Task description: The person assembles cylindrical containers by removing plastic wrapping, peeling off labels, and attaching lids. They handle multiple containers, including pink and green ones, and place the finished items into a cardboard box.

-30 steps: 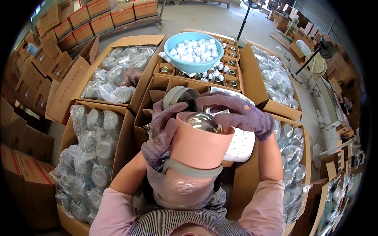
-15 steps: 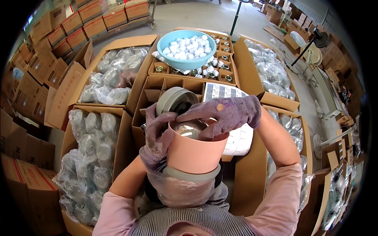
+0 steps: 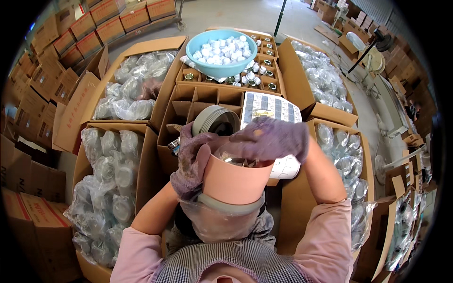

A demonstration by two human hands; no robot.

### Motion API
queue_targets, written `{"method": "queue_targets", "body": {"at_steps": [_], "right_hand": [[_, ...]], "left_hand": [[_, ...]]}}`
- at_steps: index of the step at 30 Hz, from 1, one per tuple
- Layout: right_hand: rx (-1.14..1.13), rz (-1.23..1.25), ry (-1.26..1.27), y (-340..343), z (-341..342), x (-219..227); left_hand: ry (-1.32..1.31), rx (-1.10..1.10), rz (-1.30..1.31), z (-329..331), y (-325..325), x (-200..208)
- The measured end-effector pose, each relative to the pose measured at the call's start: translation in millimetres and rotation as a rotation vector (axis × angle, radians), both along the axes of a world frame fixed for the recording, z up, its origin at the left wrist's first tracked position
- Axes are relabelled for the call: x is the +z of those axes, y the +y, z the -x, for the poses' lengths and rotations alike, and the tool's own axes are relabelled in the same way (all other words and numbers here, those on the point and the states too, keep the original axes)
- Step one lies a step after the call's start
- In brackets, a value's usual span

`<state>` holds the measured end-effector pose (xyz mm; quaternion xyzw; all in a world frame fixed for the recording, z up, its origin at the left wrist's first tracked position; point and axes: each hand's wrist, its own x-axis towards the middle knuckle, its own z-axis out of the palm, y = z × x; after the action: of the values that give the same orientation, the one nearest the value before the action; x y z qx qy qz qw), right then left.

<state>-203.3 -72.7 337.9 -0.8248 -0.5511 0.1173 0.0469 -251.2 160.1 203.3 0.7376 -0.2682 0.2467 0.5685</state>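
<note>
In front of my body a pink cylinder [image 3: 236, 178] stands tilted, its open top facing up and a grey base below it. A clear plastic bag [image 3: 217, 225] hangs around that base. My left hand [image 3: 191, 162], in a purple work glove, is closed on the cylinder's left side, thumb along the outside wall. My gloved right hand [image 3: 273, 139] is over the opening, its fingers blurred and partly hidden. Something clear and shiny shows inside the cylinder; I cannot make out what. Just beyond the rim is a grey threaded ring [image 3: 214, 118] with a dark inside, near my left fingertips.
A blue basin [image 3: 188, 52] of white caps rests on a divided carton of bottles. Nearer stands a divided carton [image 3: 181, 99], with a printed sheet [image 3: 271, 108] at its right. Cartons of plastic-wrapped items flank me, left [image 3: 111, 174] and right [image 3: 347, 155].
My right hand has drawn up out of the cylinder's opening, its fingers now above the rim. The left hand keeps its hold; the cylinder has tilted slightly and shifted a little.
</note>
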Motion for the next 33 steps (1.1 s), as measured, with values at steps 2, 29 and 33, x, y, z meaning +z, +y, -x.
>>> {"method": "queue_targets", "body": {"at_steps": [2, 29, 33], "right_hand": [[0.087, -0.192, 0.165, -19, -28, -10], [-0.131, -0.319, 0.336, -5, 6, -45], [-0.234, -0.247, 0.4, -3, 12, -36]], "left_hand": [[0.007, -0.014, 0.029, -1, -2, 4], [0.057, 0.074, -0.012, 10, -15, 11], [0.053, 0.083, -0.017, 12, -15, 12]]}}
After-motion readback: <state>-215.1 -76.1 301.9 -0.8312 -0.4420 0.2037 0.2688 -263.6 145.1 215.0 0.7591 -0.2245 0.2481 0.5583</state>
